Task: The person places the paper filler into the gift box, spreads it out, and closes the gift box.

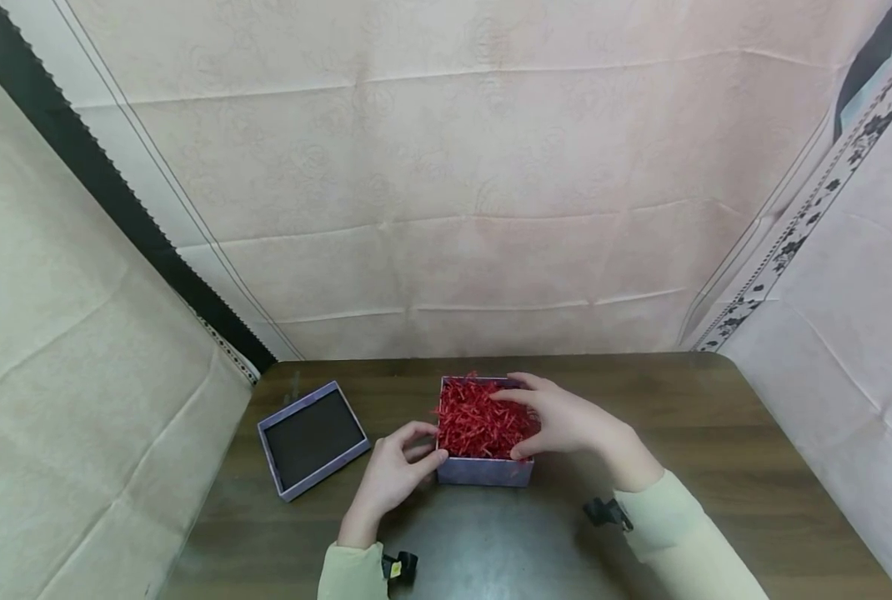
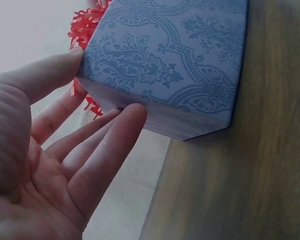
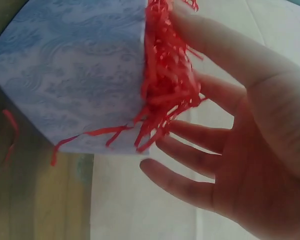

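Note:
A patterned blue-purple box [image 1: 485,472] stands on the table, heaped with red shredded paper [image 1: 483,418] that rises above its rim. My left hand [image 1: 398,468] touches the box's left side, its thumb at the near corner. In the left wrist view its fingers [image 2: 115,150] are nearly straight along the box wall. Over the right part of the shreds spreads my right hand [image 1: 566,419], thumb at the near right and fingers toward the far edge. The right wrist view shows those fingers [image 3: 192,155] apart, some touching shreds that hang over the rim.
The box lid [image 1: 313,437] lies inner side up to the left, its dark inside showing. A wooden table [image 1: 716,467] carries everything. Pale cloth [image 1: 476,192] hangs behind it and at both sides. A loose red strip [image 3: 11,132] appears beside the box in the right wrist view.

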A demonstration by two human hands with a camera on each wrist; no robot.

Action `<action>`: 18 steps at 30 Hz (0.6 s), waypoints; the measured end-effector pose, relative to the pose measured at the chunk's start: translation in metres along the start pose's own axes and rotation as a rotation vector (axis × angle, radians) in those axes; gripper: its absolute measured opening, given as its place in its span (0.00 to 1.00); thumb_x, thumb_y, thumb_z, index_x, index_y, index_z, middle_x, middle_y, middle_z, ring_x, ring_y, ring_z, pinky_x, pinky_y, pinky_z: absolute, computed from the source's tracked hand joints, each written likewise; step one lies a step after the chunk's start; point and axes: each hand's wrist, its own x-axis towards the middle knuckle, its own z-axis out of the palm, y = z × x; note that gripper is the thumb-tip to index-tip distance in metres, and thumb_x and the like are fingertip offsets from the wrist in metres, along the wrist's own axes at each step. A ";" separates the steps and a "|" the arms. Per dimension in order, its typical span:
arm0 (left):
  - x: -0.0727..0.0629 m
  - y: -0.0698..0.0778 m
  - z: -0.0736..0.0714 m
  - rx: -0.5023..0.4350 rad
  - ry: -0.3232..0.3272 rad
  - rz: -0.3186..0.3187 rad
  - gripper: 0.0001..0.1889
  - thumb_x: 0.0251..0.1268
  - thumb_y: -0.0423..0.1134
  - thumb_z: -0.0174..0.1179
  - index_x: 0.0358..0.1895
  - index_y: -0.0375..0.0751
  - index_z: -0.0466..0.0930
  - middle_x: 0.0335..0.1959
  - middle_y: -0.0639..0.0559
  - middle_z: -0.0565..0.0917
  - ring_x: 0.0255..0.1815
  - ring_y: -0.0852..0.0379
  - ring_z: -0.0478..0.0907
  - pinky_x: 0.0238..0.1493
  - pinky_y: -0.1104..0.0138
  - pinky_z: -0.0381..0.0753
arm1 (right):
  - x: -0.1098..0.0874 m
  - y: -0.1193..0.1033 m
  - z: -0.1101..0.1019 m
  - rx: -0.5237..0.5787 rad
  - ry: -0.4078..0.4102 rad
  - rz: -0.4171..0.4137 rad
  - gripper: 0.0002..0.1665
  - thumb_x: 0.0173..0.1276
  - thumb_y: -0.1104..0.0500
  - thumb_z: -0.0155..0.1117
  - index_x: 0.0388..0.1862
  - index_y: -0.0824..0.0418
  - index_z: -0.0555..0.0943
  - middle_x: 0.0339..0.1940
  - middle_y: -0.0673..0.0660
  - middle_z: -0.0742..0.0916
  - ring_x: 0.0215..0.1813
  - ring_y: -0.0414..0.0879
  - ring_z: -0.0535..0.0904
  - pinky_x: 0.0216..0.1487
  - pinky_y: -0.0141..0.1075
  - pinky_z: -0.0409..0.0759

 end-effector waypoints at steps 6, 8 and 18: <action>-0.001 0.003 0.000 0.003 0.008 0.000 0.16 0.70 0.42 0.75 0.57 0.46 0.85 0.63 0.39 0.85 0.62 0.37 0.85 0.36 0.61 0.90 | -0.004 0.002 0.003 0.021 0.034 -0.012 0.44 0.57 0.51 0.88 0.73 0.49 0.82 0.78 0.62 0.73 0.72 0.59 0.75 0.64 0.58 0.81; -0.001 0.004 0.000 0.002 0.008 0.001 0.16 0.70 0.42 0.75 0.57 0.46 0.85 0.63 0.39 0.85 0.62 0.37 0.85 0.36 0.61 0.90 | -0.003 0.001 0.004 0.008 0.053 -0.025 0.39 0.59 0.56 0.87 0.70 0.51 0.84 0.73 0.60 0.78 0.67 0.56 0.79 0.61 0.54 0.84; -0.001 0.003 0.000 0.003 0.001 -0.005 0.17 0.70 0.42 0.75 0.58 0.45 0.85 0.63 0.38 0.85 0.62 0.37 0.85 0.37 0.61 0.90 | 0.013 -0.007 0.009 -0.063 0.112 -0.094 0.23 0.62 0.65 0.83 0.55 0.52 0.90 0.52 0.51 0.89 0.49 0.43 0.83 0.49 0.41 0.87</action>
